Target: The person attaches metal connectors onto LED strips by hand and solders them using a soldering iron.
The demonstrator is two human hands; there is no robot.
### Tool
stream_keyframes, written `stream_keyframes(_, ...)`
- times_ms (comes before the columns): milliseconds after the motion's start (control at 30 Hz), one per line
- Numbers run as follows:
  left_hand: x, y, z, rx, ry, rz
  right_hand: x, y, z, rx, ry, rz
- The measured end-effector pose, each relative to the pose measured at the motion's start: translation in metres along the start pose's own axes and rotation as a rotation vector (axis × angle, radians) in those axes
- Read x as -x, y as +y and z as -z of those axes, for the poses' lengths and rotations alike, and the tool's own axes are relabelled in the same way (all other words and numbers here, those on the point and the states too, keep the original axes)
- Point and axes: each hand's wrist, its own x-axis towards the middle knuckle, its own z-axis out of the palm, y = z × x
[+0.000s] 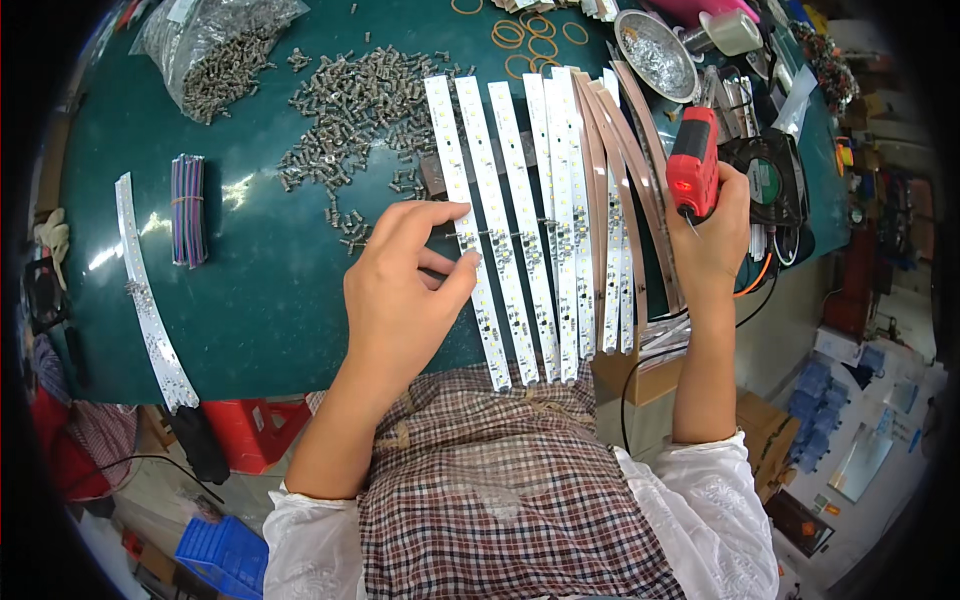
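Note:
Several white LED strips lie side by side on the green table, with small metal parts across their middles. My left hand is at the left edge of the leftmost strip. Its thumb and index finger are apart, on either side of a small metal part there, and nothing shows held between them. My right hand is closed around a red and black soldering gun to the right of the strips. The tool's front end points away from me. Brown-backed strips lie among the white ones.
A heap of small metal parts lies beyond my left hand, near a plastic bag. A wire bundle and another strip lie leftward. Rubber bands, a metal dish and a black fan sit far and right.

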Motion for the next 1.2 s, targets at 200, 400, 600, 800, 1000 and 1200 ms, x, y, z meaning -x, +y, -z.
stream_keyframes(200,0.001,-0.006,-0.002,0.217,-0.035,0.025,0.003,-0.003,-0.001,0.019,0.026,0.047)
stream_keyframes(400,0.000,0.012,0.000,0.466,-0.092,0.079,0.002,-0.001,-0.004,0.098,0.022,0.043)
stream_keyframes(600,-0.007,0.017,-0.031,0.297,-0.174,-0.069,0.000,-0.011,-0.006,0.187,-0.012,-0.030)
stream_keyframes(800,-0.004,0.014,-0.045,0.072,-0.116,-0.148,0.002,0.005,0.002,0.213,0.141,0.083)
stream_keyframes(1000,-0.002,0.018,-0.033,-0.126,-0.021,-0.220,0.013,0.014,0.037,-0.312,0.471,-0.181)
stream_keyframes(1200,-0.027,-0.007,0.024,-0.521,0.341,-0.242,0.021,0.033,0.114,-0.733,0.504,-0.258)
